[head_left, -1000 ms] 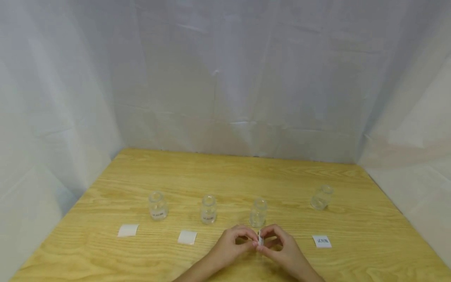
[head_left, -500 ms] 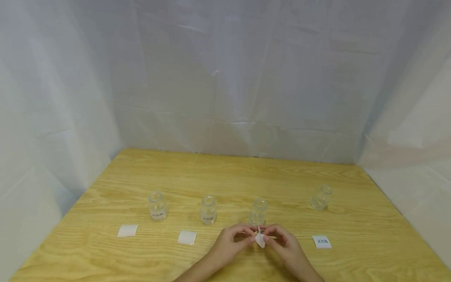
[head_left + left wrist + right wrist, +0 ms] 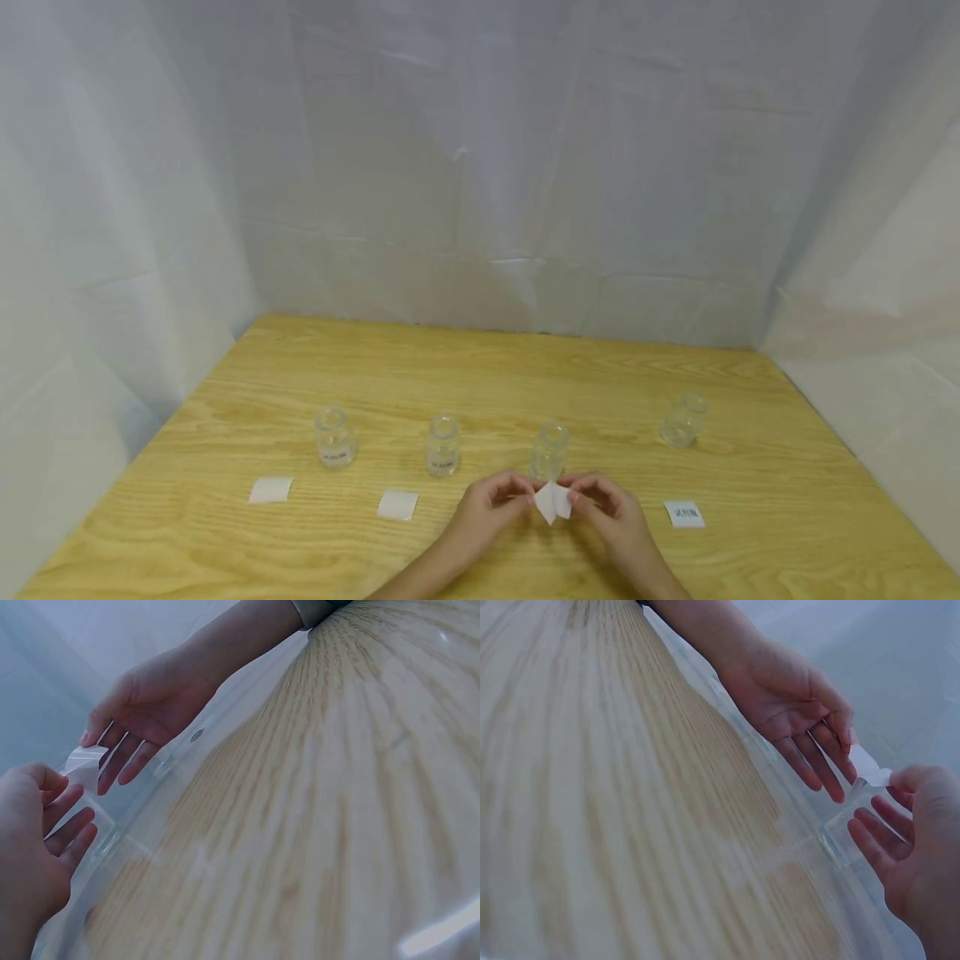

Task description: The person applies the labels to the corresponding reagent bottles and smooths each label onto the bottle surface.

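Between both hands is a white sticker label [image 3: 553,502], spread into two flaps that meet along a ridge. My left hand [image 3: 480,510] pinches its left flap between thumb and index finger. The right flap is pinched the same way by my right hand [image 3: 611,510]. In the left wrist view the white label [image 3: 84,766] bridges the two hands, the other fingers spread loosely below. Just behind the fingers stands a clear glass jar [image 3: 551,446], its lower part partly hidden by the hands and label.
Two glass jars with printed labels, one far left [image 3: 336,437] and one mid-left [image 3: 443,446], stand on the wooden table [image 3: 480,375]. Another jar [image 3: 683,421] is at right, behind a printed square label [image 3: 685,514]. Blank white squares [image 3: 271,490] lie at left. White sheeting [image 3: 495,167] surrounds the table.
The label was edge-on and narrow between the fingertips; it has since turned and spread into two white flaps. The hands have drawn slightly apart. Jars and squares stayed put.
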Tool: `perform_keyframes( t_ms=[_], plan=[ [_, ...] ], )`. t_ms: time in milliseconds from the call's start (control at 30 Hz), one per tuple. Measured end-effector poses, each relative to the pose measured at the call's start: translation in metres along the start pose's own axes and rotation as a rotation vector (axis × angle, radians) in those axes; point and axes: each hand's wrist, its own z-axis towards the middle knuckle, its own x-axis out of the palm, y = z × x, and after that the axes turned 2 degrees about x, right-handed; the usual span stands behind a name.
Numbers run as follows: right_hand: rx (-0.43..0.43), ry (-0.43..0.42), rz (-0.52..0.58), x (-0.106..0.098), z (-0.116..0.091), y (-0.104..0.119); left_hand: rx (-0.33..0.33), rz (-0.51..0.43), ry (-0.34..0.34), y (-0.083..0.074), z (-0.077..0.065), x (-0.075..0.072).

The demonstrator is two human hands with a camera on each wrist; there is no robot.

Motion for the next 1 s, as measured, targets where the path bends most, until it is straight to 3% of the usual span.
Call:
perform_keyframes(
  t_ms=[300, 533, 733, 867, 1000],
  plan=[
    [0.016, -0.123, -0.003, -0.0002, 0.0013, -0.0004, -0.036, -0.015, -0.061, -0.0023, 0.0008, -0.0013],
    [0.068, -0.195, 0.025, -0.0029, 0.0040, 0.0013, -0.091, 0.030, -0.125, -0.0013, 0.0022, -0.0036],
    [0.057, -0.269, 0.050, -0.0050, 0.0067, 0.0014, -0.092, 0.081, -0.075, -0.0008, 0.0014, -0.0053],
    [0.054, -0.282, 0.049, -0.0052, 0.0066, 0.0026, -0.056, 0.212, 0.014, -0.0009, -0.0008, -0.0056],
    [0.059, -0.283, 0.050, -0.0052, 0.0067, 0.0015, 0.056, 0.468, 0.086, 0.0011, -0.0026, -0.0065]
  ],
)
